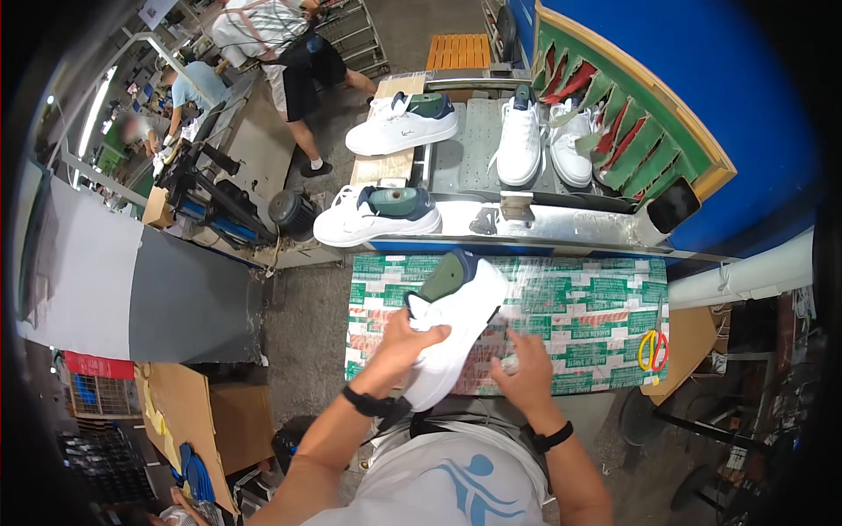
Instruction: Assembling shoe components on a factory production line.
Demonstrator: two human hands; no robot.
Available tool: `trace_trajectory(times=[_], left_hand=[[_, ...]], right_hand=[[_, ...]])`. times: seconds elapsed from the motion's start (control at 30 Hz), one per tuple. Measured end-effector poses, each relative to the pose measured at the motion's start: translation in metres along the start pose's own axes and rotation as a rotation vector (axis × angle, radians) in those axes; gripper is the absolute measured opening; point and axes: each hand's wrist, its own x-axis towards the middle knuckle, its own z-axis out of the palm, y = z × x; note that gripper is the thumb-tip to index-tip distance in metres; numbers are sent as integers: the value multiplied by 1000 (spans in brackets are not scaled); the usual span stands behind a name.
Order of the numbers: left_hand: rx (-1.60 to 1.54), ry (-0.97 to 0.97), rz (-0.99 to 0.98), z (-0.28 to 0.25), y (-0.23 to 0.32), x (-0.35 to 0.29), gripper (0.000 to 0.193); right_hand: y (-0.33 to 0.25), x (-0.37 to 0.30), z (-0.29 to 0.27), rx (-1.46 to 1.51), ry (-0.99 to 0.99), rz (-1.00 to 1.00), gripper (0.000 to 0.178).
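Note:
Tilted over the work table, a white sneaker (pixel 465 320) with a navy collar has a green shoe last (pixel 445 276) inside it. My left hand (pixel 405 346) is closed around the shoe's lace area, thumb across the white upper. Close to the sole's right side is my right hand (pixel 526 368), its fingers curled. A small pale thing (pixel 509 363) shows at those fingers, too unclear to name. Beneath both hands lies the table top (pixel 579 324), covered in green, white and red printed film.
Scissors (pixel 652 351) with yellow and red handles lie at the table's right. Beyond stand a white sneaker (pixel 377 215), another (pixel 403 123), and more on a conveyor (pixel 478 145) entering a machine with a green strip curtain (pixel 645 149). People work at the far left.

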Motion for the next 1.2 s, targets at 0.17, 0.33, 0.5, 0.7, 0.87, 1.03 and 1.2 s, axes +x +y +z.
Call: trace_trajectory(times=[0.17,0.33,0.5,0.7,0.87,1.03,1.2], left_hand=[[454,28,512,-25,174,16,58],[797,-108,722,-63,284,154,64],[1195,-244,466,-140,259,303,77],[1387,-94,547,-81,256,321,91],[1279,-271,297,84,238,343,91],[1044,-46,192,162,158,437,80],[720,75,362,179,128,461,55]], right_hand=[[77,6,6,-251,-10,13,63],[98,0,14,-318,21,-16,50],[96,6,20,-334,94,-63,40],[103,7,16,-327,98,-48,37],[103,6,9,-313,46,-38,37],[101,12,12,-241,69,-44,37],[105,9,9,-286,35,-19,35]])
